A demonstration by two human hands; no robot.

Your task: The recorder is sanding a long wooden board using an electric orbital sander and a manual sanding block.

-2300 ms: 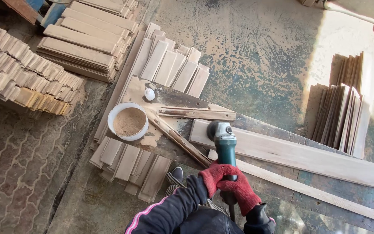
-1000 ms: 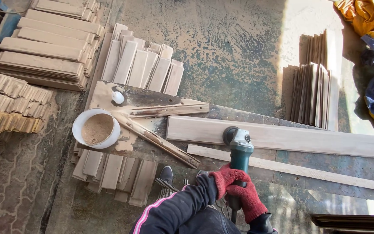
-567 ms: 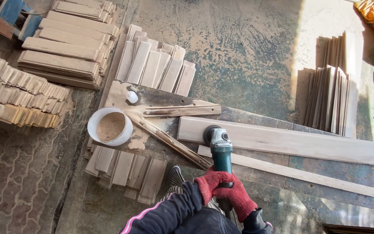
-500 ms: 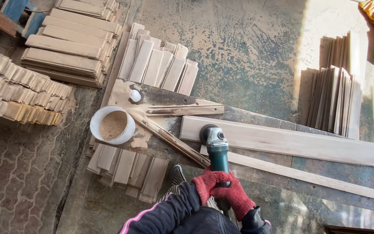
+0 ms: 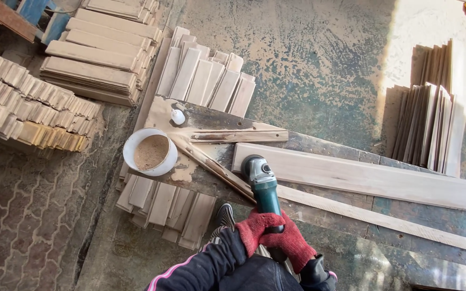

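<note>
Red-gloved left hand [image 5: 254, 229] and right hand [image 5: 289, 242] clasp the green grinder [image 5: 262, 186], its head just ahead on the plank [image 5: 362, 178] end.

Floor: worn concrete [image 5: 308, 59], green-grey and blotched with sawdust; patterned brick paving [image 5: 22, 215] at the left.
Light: hard sunlight [image 5: 432, 27] falls across the upper right, casting sharp shadows.
Stock: stacked planks [image 5: 98, 54] upper left, rows of small wood blocks [image 5: 28, 113] beside them, thin boards standing on edge [image 5: 427, 124] at the right.
</note>
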